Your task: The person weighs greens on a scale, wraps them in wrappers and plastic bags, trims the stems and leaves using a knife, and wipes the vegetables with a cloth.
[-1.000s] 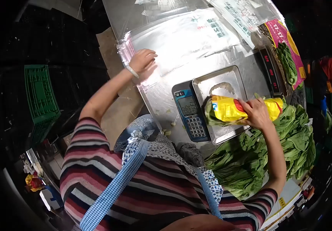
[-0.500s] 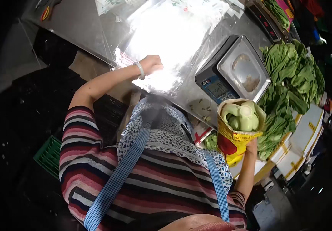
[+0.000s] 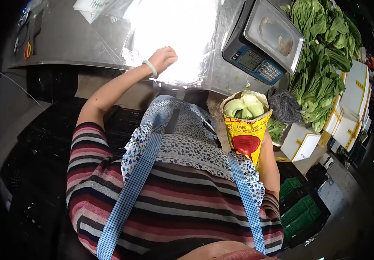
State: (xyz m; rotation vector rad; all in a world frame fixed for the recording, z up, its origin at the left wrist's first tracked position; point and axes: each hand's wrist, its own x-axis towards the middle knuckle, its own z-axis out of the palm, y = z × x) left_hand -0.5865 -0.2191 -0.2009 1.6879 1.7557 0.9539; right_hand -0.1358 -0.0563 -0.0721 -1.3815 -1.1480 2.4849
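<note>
My left hand [image 3: 164, 59], with a pale bangle at the wrist, is over the near edge of a stack of clear plastic bags [image 3: 187, 71]. Its fingers are curled together, and glare hides whatever may be between them. On the other side, a yellow printed bag [image 3: 248, 136] stands upright against my apron, its mouth up. Pale green stem ends of a leafy vegetable [image 3: 247, 106] fill its opening. My right hand [image 3: 266, 141] supports this bag from behind and the side, fingers mostly hidden by it.
A digital scale [image 3: 256, 56] with a stained metal pan stands on the metal table [image 3: 78, 41]. Leafy greens [image 3: 314, 82] are heaped to its right, beside white foam boxes [image 3: 299, 141] and a dark mesh bundle [image 3: 284, 106]. Orange-handled scissors [image 3: 28, 50] lie far left. Green crates [image 3: 299, 212] are lower right.
The yellow bag has come left, closer to my body, and more upright with my right hand. My left hand stays at the plastic bags, its fingers slightly less clenched. The view has shifted.
</note>
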